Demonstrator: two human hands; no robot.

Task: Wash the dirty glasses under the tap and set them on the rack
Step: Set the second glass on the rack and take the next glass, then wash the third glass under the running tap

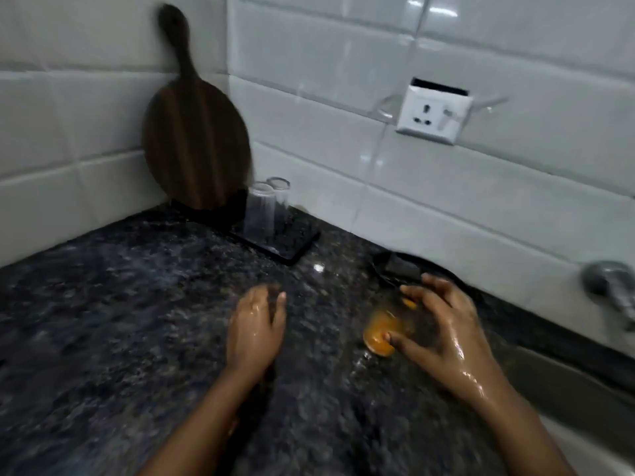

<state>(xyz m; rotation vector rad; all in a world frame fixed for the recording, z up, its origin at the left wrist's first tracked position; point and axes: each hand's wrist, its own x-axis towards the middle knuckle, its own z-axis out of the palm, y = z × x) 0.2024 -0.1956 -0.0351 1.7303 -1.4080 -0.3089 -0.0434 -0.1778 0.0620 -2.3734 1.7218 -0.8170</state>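
Observation:
A dirty glass with orange residue sits over the dark granite counter, blurred by motion. My wet right hand curls around it, thumb and fingers on its sides. My wet left hand hovers empty to the left, fingers loosely together. Two clear glasses stand upside down on a black rack tray near the corner. The metal tap juts from the wall at the right edge.
A dark round wooden board leans in the tiled corner behind the rack. A white wall socket sits on the tiles. A dark dish lies behind my right hand. The sink edge runs along the lower right.

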